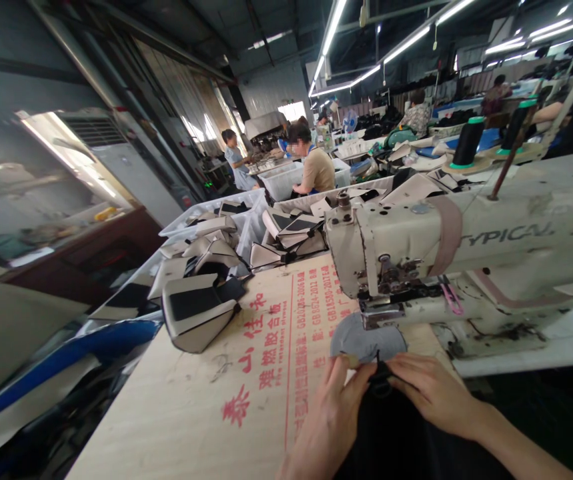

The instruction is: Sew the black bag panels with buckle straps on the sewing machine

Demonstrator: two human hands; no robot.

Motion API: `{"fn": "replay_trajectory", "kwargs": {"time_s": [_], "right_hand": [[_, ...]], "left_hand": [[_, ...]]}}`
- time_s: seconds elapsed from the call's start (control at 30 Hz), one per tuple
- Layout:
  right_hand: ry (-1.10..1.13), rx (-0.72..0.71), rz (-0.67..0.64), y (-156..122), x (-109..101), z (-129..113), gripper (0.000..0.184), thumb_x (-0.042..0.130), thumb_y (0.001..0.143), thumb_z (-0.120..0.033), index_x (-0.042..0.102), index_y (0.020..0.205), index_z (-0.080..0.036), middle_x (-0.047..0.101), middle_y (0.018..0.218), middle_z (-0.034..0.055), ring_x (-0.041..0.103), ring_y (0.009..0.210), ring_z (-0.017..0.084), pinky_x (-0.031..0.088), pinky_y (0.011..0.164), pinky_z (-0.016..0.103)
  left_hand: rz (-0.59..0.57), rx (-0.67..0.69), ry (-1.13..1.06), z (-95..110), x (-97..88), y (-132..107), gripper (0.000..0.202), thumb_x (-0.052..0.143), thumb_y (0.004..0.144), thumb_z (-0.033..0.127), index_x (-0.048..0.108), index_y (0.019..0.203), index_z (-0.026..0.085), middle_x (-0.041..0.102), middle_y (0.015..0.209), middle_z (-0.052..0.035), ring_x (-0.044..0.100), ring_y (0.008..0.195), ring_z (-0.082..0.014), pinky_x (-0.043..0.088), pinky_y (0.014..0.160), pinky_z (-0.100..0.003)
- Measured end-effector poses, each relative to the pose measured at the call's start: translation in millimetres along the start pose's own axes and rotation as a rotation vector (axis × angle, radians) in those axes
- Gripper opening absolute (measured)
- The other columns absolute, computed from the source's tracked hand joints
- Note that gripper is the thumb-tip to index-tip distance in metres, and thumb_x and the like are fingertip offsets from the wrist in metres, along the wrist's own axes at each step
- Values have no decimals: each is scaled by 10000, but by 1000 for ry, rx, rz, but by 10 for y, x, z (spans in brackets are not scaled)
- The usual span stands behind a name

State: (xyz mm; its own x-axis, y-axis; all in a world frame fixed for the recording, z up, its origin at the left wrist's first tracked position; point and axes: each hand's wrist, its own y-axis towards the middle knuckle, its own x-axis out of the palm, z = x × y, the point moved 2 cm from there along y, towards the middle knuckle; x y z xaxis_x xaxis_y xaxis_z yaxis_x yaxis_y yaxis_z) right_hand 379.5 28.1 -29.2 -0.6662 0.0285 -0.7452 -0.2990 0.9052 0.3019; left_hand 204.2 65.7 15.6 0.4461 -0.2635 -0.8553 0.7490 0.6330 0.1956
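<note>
My left hand (329, 417) and my right hand (429, 393) meet at the near edge of the plywood table (206, 407), fingers pinching a small black piece (380, 381) on top of dark fabric (391, 440). Just beyond my fingertips lies a round grey piece (361, 340) under the needle area of a cream sewing machine (466, 240) marked TYPICAL. Whether the needle touches the grey piece is not visible.
Stacks of beige-and-black cut parts (199, 310) fill white bins (246, 203) at the table's far left. Black thread cones (467, 141) stand behind the machine. Several seated people (313, 163) work at tables farther back. A blue strip (66, 360) runs along the left.
</note>
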Motion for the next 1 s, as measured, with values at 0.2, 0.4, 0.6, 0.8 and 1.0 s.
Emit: {"fn": "replay_trajectory", "kwargs": {"time_s": [0.2,0.4,0.6,0.8,1.0], "right_hand": [[34,51,22,74,4,-23,233,357,899,-272,567,950,-184,618,909,50,577,849,157,472,755,280],[9,62,57,137,-33,-69,265,371,893,-218,458,1142,-220,567,1052,40,535,965,156,460,816,296],[-104,-82,-5,232,-25,-17,262,338,879,-119,525,1052,-180,552,986,59,514,929,162,456,830,327],[-90,-126,-49,283,-51,42,233,353,882,-146,537,1024,-166,557,964,66,502,939,170,434,874,369],[-15,-150,-66,304,-85,26,236,351,885,-167,557,1001,-180,566,956,59,508,934,159,426,874,345]], "left_hand": [[6,13,-36,19,-68,114,385,329,835,50,517,1126,218,559,1038,-64,512,1022,-182,469,882,-325],[-45,-25,-138,-87,-77,172,305,299,865,95,550,1006,196,559,981,-60,506,995,-176,441,900,-336],[0,-60,-257,-170,-13,239,272,338,874,139,576,990,206,562,1012,-52,504,986,-164,434,891,-318],[-10,-170,-365,-252,-63,130,260,401,874,240,583,1060,235,575,1016,-34,528,962,-148,431,885,-284],[51,-373,-521,-395,167,-139,329,337,891,336,550,1116,226,554,1163,-16,472,1108,-163,327,1003,-322]]}}
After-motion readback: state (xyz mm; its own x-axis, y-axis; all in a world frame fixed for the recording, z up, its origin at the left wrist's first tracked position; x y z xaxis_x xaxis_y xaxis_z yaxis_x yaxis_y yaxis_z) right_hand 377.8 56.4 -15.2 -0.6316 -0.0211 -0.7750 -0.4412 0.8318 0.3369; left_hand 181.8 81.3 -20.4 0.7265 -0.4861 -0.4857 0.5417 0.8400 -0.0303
